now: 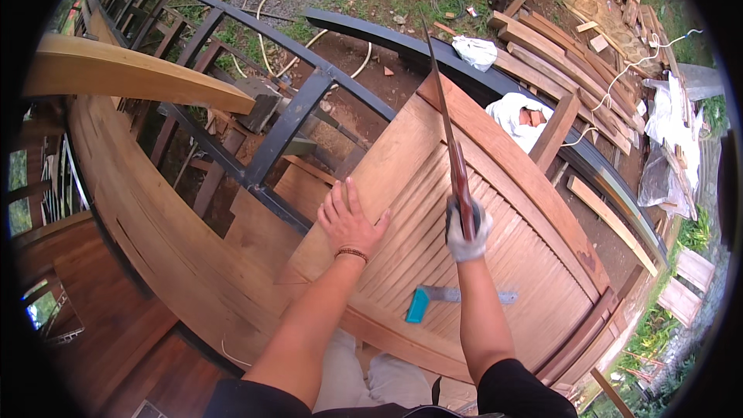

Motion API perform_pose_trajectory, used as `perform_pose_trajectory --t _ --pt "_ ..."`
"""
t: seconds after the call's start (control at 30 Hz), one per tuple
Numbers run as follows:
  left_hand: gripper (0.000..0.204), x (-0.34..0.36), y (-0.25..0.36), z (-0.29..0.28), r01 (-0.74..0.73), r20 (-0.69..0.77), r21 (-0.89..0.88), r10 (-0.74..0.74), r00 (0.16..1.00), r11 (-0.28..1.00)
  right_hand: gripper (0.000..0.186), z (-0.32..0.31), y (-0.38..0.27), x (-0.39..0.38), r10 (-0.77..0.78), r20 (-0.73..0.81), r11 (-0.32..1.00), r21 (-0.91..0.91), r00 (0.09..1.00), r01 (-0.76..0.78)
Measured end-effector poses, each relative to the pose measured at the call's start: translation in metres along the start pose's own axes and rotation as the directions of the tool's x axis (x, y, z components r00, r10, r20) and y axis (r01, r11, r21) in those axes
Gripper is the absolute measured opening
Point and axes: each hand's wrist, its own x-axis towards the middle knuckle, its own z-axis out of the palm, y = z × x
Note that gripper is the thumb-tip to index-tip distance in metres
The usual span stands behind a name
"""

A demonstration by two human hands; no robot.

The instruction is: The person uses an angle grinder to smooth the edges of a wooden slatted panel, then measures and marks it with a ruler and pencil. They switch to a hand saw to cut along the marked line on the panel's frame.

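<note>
A louvered wooden door panel (387, 255) lies flat in front of me, slats running across between its frame boards. My left hand (350, 220), bare and with a beaded bracelet at the wrist, rests on the frame board with its fingers spread. In a grey-white glove, my right hand (467, 234) grips the brown handle of a handsaw (447, 120). The saw is seen nearly edge-on, its narrow tip pointing away from me past the panel's far corner. On the slats between my forearms lies a try square (418, 304) with a teal stock and metal blade.
Dark metal framing (286, 120) stands beyond the panel to the left. A thick curved-looking plank (139, 73) juts in at the upper left. Stacked timber (569, 54) lies on the ground at the far right, near white sacks (515, 120) and plastic sheeting (669, 135).
</note>
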Motion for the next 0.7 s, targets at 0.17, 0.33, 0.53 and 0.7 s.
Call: perform_pose_trajectory --t 0.17,0.33,0.53,0.7 --pt "0.1 -0.004 0.005 -0.002 -0.009 0.018 0.019 0.008 1.0 1.0 0.016 0.031 0.001 0.082 -0.07 -0.031 0.982 -0.177 0.997 0.063" --pt "0.1 -0.006 -0.009 0.001 0.029 0.007 0.023 -0.029 1.0 0.999 0.019 -0.045 -0.061 -0.041 0.457 0.112 0.889 -0.017 0.882 -0.458" --pt "0.101 0.006 0.009 -0.002 -0.001 0.017 0.014 0.001 1.0 1.0 0.017 0.015 -0.005 0.067 0.109 -0.042 0.993 -0.042 0.993 -0.111" --pt "0.101 -0.002 -0.001 -0.002 0.009 0.015 0.018 -0.009 1.0 1.0 0.018 0.013 -0.016 0.071 0.192 0.029 0.98 -0.061 0.981 -0.19"
